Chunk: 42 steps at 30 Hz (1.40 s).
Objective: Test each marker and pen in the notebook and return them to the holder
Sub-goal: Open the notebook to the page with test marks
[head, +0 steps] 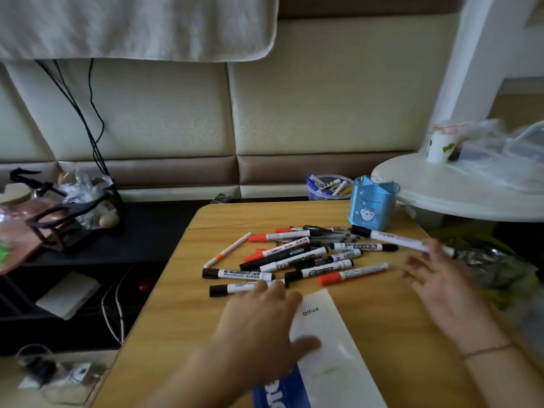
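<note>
A heap of several whiteboard markers and pens (297, 257) with black and red caps lies in the middle of the wooden table (182, 304). The blue pen holder (372, 204) stands upright behind the heap. A closed white notebook (332, 348) marked "Office" lies at the front. My left hand (262, 322) rests flat on its left edge with the fingers spread. My right hand (441, 284) is blurred to the right of the heap, and its fingertips pinch the tail of a black-capped white marker (391, 238) that points left toward the holder.
A clear cup (329, 187) with more pens stands left of the blue holder. A round white table (471, 187) with a paper cup and plastic bags overhangs the back right corner. A dark low shelf (88, 231) with clutter and cables sits left.
</note>
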### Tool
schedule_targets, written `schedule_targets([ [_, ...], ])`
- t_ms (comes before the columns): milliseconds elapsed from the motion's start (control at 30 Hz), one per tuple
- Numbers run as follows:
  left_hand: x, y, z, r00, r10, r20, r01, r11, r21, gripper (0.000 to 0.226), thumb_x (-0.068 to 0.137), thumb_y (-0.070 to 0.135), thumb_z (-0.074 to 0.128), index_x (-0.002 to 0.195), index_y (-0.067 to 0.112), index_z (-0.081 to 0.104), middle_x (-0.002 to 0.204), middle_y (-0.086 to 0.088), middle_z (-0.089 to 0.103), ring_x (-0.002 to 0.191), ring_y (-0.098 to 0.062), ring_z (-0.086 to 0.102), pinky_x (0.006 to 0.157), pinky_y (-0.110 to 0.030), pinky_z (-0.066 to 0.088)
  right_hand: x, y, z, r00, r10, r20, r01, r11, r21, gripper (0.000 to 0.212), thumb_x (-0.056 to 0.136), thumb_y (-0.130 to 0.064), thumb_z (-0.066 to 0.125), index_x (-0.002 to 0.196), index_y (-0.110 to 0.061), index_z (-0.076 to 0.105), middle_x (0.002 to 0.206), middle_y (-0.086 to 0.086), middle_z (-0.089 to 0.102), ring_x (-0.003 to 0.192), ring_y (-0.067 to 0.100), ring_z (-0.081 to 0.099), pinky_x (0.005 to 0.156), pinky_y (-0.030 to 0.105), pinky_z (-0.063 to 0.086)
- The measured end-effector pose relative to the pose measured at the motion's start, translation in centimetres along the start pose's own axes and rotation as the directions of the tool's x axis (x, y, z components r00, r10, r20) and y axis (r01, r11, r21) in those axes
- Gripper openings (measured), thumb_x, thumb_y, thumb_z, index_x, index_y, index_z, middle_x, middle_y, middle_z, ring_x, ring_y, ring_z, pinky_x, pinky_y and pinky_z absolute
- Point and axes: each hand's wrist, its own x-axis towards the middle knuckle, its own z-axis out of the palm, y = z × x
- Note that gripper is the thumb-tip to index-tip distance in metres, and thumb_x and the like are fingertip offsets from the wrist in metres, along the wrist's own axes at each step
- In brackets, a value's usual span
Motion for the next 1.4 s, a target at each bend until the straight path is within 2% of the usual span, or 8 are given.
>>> schedule_targets([
  [133, -0.6, 0.6, 2.2, 0.983, -0.071, 0.171, 0.05, 0.991, 0.125, 0.107, 0.072, 0.093, 0.026, 0.153, 0.03, -0.001, 0.152, -0.003, 0.03, 0.136, -0.027, 0.031, 0.108, -0.048, 0.032, -1.1, -3.1, 0.9, 0.994, -0.036, 0.099, 0.013, 0.975, 0.22, 0.03, 0.083, -0.056, 0.048, 0.079, -0.028, 0.056, 0.083, -0.007, 0.059, 0.081, 0.015, 0.06, 0.076, 0.038, 0.049],
  [533, -0.7, -0.2, 5.2, 0.976, -0.04, -0.216, -0.073, 0.869, -0.489, 0.049, 0.094, 0.059, 0.046, 0.139, 0.043, 0.035, 0.138, 0.022, 0.038, 0.129, -0.002, 0.036, 0.109, -0.027, 0.035, -8.8, -0.8, 1.4, 0.929, 0.147, 0.34, 0.19, 0.597, -0.779, 0.009, 0.087, -0.036, 0.067, 0.085, -0.027, 0.069, 0.066, -0.011, 0.064, 0.054, 0.002, 0.051, 0.052, 0.022, 0.039],
  [600, -0.9, -0.4, 5.0, 0.95, -0.138, -0.28, -0.118, 0.67, -0.733, 0.035, 0.095, 0.052, 0.048, 0.128, 0.039, 0.049, 0.123, 0.019, 0.055, 0.116, -0.003, 0.052, 0.099, -0.031, 0.048, -9.2, -1.3, 1.4, 0.933, 0.135, 0.335, 0.231, 0.488, -0.842, 0.009, 0.087, -0.037, 0.068, 0.091, -0.029, 0.069, 0.082, -0.011, 0.068, 0.073, 0.004, 0.061, 0.061, 0.025, 0.048],
  [767, 0.7, -3.3, 3.6, 0.909, -0.415, 0.032, -0.173, -0.447, -0.878, 0.053, 0.098, 0.054, 0.04, 0.081, 0.009, 0.064, 0.059, -0.003, 0.05, 0.055, -0.018, 0.049, 0.056, -0.027, 0.042, -11.0, -1.9, 1.0, 0.898, 0.308, 0.315, 0.218, 0.311, -0.925, 0.014, 0.083, -0.044, 0.07, 0.094, -0.037, 0.064, 0.089, -0.008, 0.067, 0.075, 0.013, 0.065, 0.063, 0.024, 0.051],
  [867, 1.4, -7.7, 4.3, 0.986, -0.14, -0.088, -0.158, -0.642, -0.751, 0.053, 0.077, 0.06, 0.066, 0.081, 0.007, 0.068, 0.053, -0.003, 0.045, 0.055, -0.021, 0.046, 0.067, -0.034, 0.039, -12.2, -1.6, 1.3, 0.862, 0.365, 0.351, 0.249, 0.299, -0.921, 0.021, 0.076, -0.051, 0.074, 0.087, -0.038, 0.062, 0.093, -0.009, 0.066, 0.077, 0.007, 0.063, 0.061, 0.019, 0.043],
  [1000, -0.8, -13.1, 3.0, 0.982, 0.124, -0.146, -0.077, -0.442, -0.894, 0.063, 0.079, 0.059, 0.064, 0.105, 0.002, 0.06, 0.067, -0.016, 0.048, 0.084, -0.036, 0.054, 0.091, -0.05, 0.036, -13.2, -1.2, 1.6, 0.856, 0.395, 0.333, 0.254, 0.24, -0.937, 0.037, 0.068, -0.069, 0.068, 0.095, -0.052, 0.05, 0.101, -0.018, 0.053, 0.087, 0.002, 0.056, 0.071, 0.019, 0.044],
  [1233, -4.5, -14.2, -0.7, 0.986, 0.151, 0.071, -0.074, 0.776, -0.627, 0.042, 0.077, 0.043, 0.079, 0.116, 0.037, 0.065, 0.101, 0.011, 0.071, 0.104, -0.003, 0.062, 0.103, -0.035, 0.041, -14.7, -0.9, 1.8, 0.893, 0.299, 0.337, 0.272, 0.241, -0.932, 0.05, 0.062, -0.072, 0.066, 0.103, -0.048, 0.053, 0.106, -0.036, 0.046, 0.091, -0.009, 0.053, 0.072, 0.015, 0.042],
  [1400, -5.4, -12.6, 0.9, 0.988, 0.155, -0.008, -0.149, 0.927, -0.344, 0.054, 0.075, 0.046, 0.08, 0.119, 0.057, 0.052, 0.125, 0.038, 0.036, 0.124, 0.011, 0.028, 0.105, -0.016, 0.03, -15.2, -2.7, 2.7, 0.901, 0.321, 0.291, 0.12, 0.459, -0.88, 0.016, 0.06, -0.053, 0.074, 0.069, -0.04, 0.073, 0.077, -0.019, 0.072, 0.074, -0.005, 0.065, 0.068, 0.023, 0.048],
])
